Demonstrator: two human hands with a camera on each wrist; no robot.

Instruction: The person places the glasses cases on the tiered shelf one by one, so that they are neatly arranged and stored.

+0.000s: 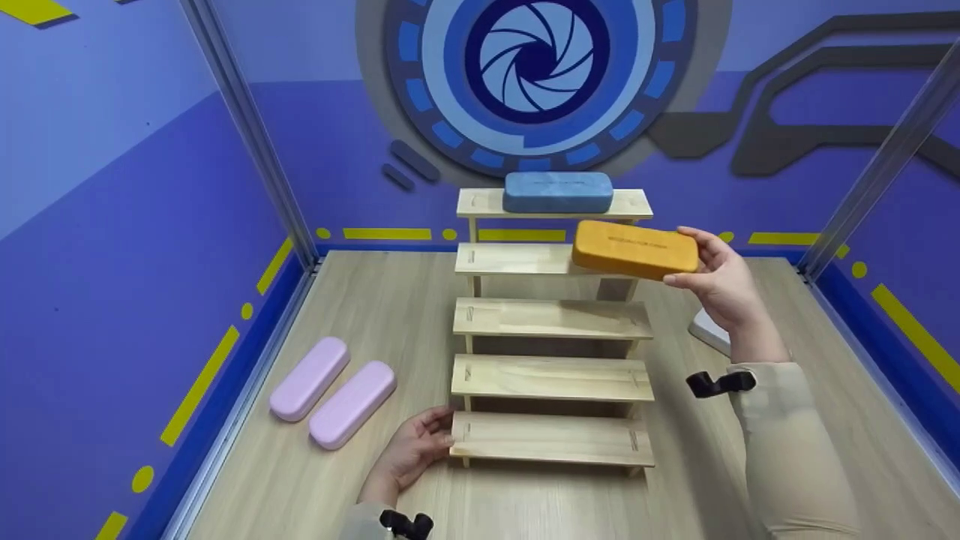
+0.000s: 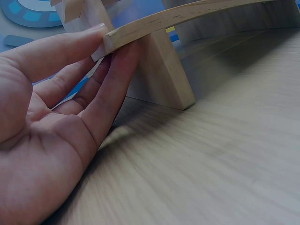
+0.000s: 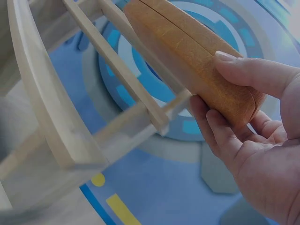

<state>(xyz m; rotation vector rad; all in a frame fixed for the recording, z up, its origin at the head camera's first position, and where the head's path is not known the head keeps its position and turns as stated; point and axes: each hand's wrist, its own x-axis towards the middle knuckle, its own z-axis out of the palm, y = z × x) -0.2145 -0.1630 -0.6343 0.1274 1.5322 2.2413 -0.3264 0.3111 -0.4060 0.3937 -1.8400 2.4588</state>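
Note:
My right hand (image 1: 724, 281) holds an orange glasses case (image 1: 636, 249) by its right end, thumb on the near side and fingers round the back. The case is tilted slightly and overlaps the right part of the second step from the top in the head view. A seam runs along its side in the right wrist view. My left hand (image 1: 414, 450) pinches the left end of the lowest step of a wooden tiered display stand (image 1: 553, 439), some fingers under the board (image 2: 140, 28). A blue glasses case (image 1: 557, 193) lies on the top step.
Two pink glasses cases (image 1: 310, 379) (image 1: 352, 405) lie side by side on the tabletop (image 1: 390, 300), left of the stand. A white object (image 1: 709, 332) is partly hidden behind my right wrist. Blue panels (image 1: 112, 247) wall in the left, back and right.

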